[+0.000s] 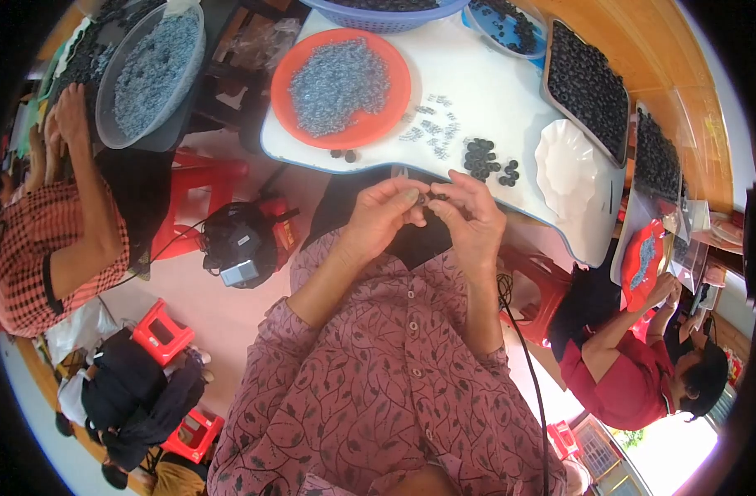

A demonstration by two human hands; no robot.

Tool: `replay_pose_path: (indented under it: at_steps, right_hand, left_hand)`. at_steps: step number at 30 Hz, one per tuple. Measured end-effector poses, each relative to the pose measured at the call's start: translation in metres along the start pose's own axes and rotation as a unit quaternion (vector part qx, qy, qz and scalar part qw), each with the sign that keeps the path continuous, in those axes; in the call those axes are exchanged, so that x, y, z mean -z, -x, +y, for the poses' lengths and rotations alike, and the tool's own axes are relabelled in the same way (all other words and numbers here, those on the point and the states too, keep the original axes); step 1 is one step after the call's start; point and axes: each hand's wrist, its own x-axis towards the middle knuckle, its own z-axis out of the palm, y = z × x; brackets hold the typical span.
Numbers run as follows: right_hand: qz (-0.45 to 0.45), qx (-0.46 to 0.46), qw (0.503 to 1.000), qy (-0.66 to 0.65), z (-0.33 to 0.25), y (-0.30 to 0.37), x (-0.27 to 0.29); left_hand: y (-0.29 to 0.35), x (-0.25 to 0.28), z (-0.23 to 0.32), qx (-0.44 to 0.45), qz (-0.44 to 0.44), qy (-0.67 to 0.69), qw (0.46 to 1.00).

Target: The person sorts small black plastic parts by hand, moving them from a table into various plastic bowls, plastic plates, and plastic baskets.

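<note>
Head view, going left to right: a co-worker in a checked shirt (60,248) sits with both arms raised beside a translucent basin (173,97) full of small bluish pieces, and a red stool (200,178) stands nearby. On the white surface (510,103) an orange-red plate (282,107) carries a heap of similar bluish pieces, with a few dark bits (343,155) at the near edge just below it. The wearer's left hand (380,217) comes next, held in front of that edge, its fingers pinched on a small dark piece (423,199) (whether it is one part or two, I cannot tell). Beyond the hands, loose clear pieces (434,131) lie scattered. The right hand (475,221) meets the left, its thumb and fingers closed narrowly at the same piece. Just past it sit black round parts (481,157) in a cluster, then a white scalloped dish (564,165) and a tray (584,126) filled with black parts. Farthest right, a co-worker in a red shirt (618,388) sits, hands together.
</note>
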Motion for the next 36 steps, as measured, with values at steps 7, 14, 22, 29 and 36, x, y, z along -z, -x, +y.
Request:
replay_pose_path:
  at_steps: [7, 14, 22, 29, 36]
  right_hand:
    - [-0.028, 0.049, 0.997, 0.048, 0.005, 0.001, 0.006]
    - [-0.086, 0.051, 0.992, 0.074, 0.0, -0.002, 0.015]
    - [-0.146, 0.027, 0.987, 0.055, -0.002, -0.002, 0.016]
    - [-0.15, 0.01, 0.988, -0.031, 0.005, -0.003, 0.021]
    - [-0.137, 0.008, 0.988, -0.069, 0.007, -0.004, 0.018]
  left_hand:
    - [-0.004, 0.0, -0.01, 0.04, 0.014, -0.055, 0.998]
    - [-0.005, 0.001, -0.009, 0.074, -0.012, -0.047, 0.996]
    - [-0.006, 0.004, -0.012, 0.093, -0.023, 0.022, 0.995]
    - [-0.005, -0.005, -0.005, 0.088, -0.024, 0.013, 0.996]
    - [-0.005, -0.006, -0.005, 0.088, -0.028, 0.005, 0.996]
